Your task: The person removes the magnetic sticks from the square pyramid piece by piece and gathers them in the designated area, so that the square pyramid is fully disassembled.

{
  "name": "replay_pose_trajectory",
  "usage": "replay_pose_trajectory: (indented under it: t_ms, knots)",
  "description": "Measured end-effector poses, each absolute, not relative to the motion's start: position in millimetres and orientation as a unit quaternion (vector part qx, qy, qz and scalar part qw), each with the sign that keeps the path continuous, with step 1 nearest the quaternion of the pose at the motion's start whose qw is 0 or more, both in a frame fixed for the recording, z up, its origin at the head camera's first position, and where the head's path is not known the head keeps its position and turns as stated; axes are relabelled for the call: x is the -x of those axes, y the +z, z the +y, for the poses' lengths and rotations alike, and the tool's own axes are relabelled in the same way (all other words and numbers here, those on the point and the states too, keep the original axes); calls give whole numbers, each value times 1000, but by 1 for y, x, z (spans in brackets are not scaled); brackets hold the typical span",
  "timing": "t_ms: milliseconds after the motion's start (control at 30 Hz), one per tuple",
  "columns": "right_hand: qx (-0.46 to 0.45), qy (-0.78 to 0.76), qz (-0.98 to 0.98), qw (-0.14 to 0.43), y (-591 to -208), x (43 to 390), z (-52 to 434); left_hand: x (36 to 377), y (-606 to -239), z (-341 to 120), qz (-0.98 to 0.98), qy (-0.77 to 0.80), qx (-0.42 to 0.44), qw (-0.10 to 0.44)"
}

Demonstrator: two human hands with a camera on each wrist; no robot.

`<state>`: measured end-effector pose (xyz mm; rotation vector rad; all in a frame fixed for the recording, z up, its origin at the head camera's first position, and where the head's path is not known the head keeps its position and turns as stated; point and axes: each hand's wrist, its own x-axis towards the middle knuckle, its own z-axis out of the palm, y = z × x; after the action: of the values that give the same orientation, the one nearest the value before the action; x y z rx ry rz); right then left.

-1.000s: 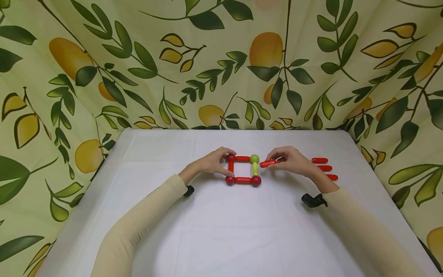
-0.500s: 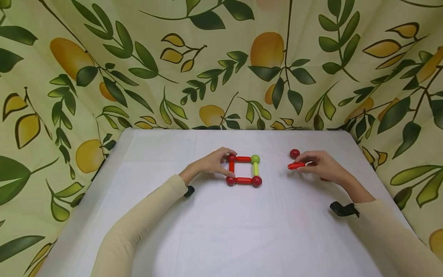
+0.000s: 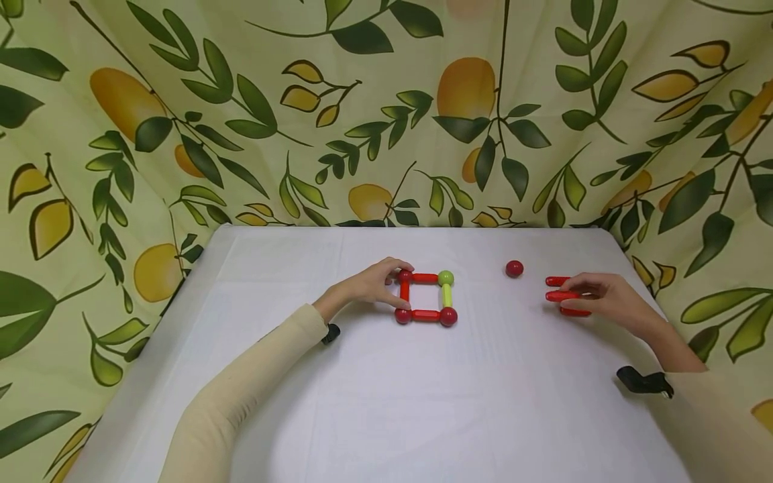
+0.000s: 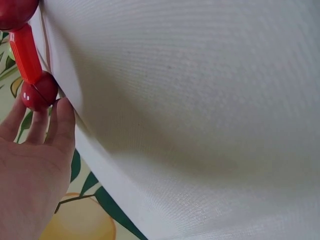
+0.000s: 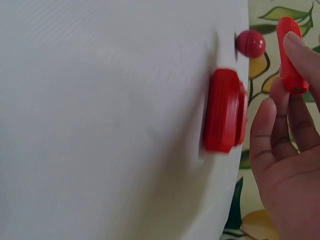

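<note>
A square of magnetic sticks and balls (image 3: 426, 315) lies flat on the table: three red sides, one lime side (image 3: 447, 295), red balls at three corners and a lime ball (image 3: 445, 277) at the far right. My left hand (image 3: 366, 283) spans its left side, thumb at the near red ball (image 3: 402, 316), fingers at the far one (image 4: 40, 92). Over to the right, my right hand (image 3: 616, 302) pinches a red magnetic stick (image 5: 289, 65) between thumb and fingers, raised over the other red sticks (image 5: 223, 111). It partly hides them in the head view.
A loose red ball (image 3: 514, 269) sits on the white-covered table (image 3: 423, 402), between the square and the red sticks. A leaf-and-fruit patterned curtain (image 3: 386, 134) rises right behind the table's far edge and along both sides.
My right hand has moved right, away from the square to the spare sticks, carrying the red stick. The loose red ball, hidden earlier, now shows. My left hand has stayed put.
</note>
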<state>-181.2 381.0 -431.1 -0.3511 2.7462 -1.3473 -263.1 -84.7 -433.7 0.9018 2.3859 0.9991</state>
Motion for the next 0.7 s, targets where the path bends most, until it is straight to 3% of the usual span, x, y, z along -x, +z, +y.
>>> replay_pose_trajectory:
  t_ms: [333,700]
  knots:
    - [133,-397,908,1,-435,153,417,263,-432,-85,852,355,-329,198]
    - [145,-362,920,33,-452,143,420,265,-436,-85,854,354,-323,201]
